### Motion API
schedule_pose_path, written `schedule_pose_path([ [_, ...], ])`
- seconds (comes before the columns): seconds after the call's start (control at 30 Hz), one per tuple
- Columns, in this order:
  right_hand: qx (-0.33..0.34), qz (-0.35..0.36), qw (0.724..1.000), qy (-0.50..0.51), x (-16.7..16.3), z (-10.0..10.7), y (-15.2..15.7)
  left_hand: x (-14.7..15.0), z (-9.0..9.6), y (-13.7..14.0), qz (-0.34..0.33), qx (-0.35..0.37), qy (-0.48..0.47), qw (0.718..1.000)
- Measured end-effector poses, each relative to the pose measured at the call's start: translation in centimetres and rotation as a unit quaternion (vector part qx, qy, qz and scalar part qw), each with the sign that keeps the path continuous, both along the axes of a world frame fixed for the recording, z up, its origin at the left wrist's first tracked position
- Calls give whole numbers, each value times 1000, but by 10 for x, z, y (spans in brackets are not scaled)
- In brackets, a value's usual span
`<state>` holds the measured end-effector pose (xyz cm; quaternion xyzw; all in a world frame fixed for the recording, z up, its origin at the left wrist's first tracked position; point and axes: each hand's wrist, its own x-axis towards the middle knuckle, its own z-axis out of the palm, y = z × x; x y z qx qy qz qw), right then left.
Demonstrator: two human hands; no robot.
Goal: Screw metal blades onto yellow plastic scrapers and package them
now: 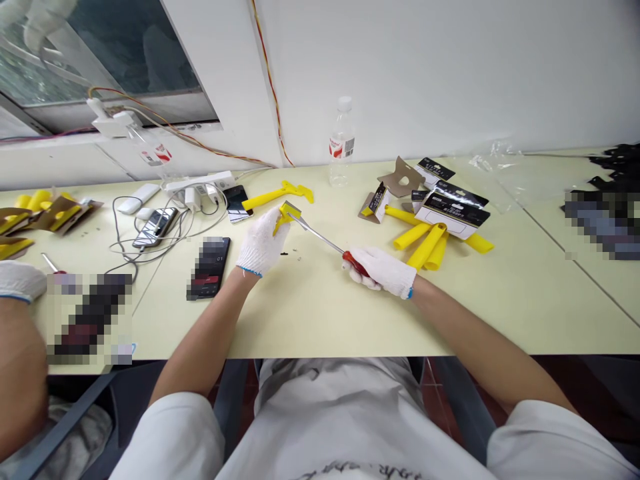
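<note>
The left hand (pixel 263 243) pinches the yellow scraper (pixel 286 215) above the table (pixel 300 320), its fingers partly hidden behind the head. The right hand's (pixel 380 270) fingers curl closed around the red handle of the screwdriver (pixel 325 239), whose tip meets the scraper's metal plate, or nearly so; exact contact is too small to tell.

With both held in mid-air, sideways force could make the tip skid off the plate towards the left fingers. Loose glove knit could also let the scraper twist. The small bits (pixel 284 253) on the table below could be knocked away by a sleeveless forearm or a dropped tool.

The phone (pixel 213 267) shows "01"; its other text is pixelated. The bottle's (pixel 342 147) red-and-white label and the black-and-white cards (pixel 453 212) carry print too small to read.
</note>
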<state>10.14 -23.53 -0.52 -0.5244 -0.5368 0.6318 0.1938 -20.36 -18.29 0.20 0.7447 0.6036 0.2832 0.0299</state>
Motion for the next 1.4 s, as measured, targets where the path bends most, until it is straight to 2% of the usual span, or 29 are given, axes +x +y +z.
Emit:
schedule_pose_path([
  [0.07, -24, -1, 999, 24, 2, -4, 2, 0, 1, 0, -4, -1, -1, 1000],
  [0.23, 57, 1, 998, -24, 5, 1, 0, -1, 0, -1, -11, -2, -4, 1000],
  [0.37, 11, 22, 1000, -10, 2, 7, -4, 0, 0, -1, -9, -8, 3, 1000],
  [0.5, 46, -2, 998, -41, 0, 8, -4, 0, 1, 0, -8, -7, 0, 1000],
  [0.67, 0, 27, 1000, -12, 1, 5, -3, 1, 2, 0, -3, -13, 10, 1000],
  [0.8, 42, 0, 998, -40, 2, 6, -3, 0, 0, 0, -2, -13, -2, 1000],
  [0.93, 16, 31, 999, -19, 2, 7, -5, -1, -1, 1, -10, -9, -6, 1000],
  [1.1, 33, -5, 998, -51, 1, 4, -4, 0, -2, 0, -8, -8, -4, 1000],
  [1.23, -1, 28, 999, -31, 3, 2, -3, 1, -1, -1, -18, -14, -12, 1000],
  [1.3, 15, 14, 1000, -21, 3, 2, -3, 1, -1, -1, -16, -13, -15, 1000],
  [1.4, 43, -14, 997, -58, 3, 2, -3, 1, -1, -1, -8, -11, -12, 1000],
])
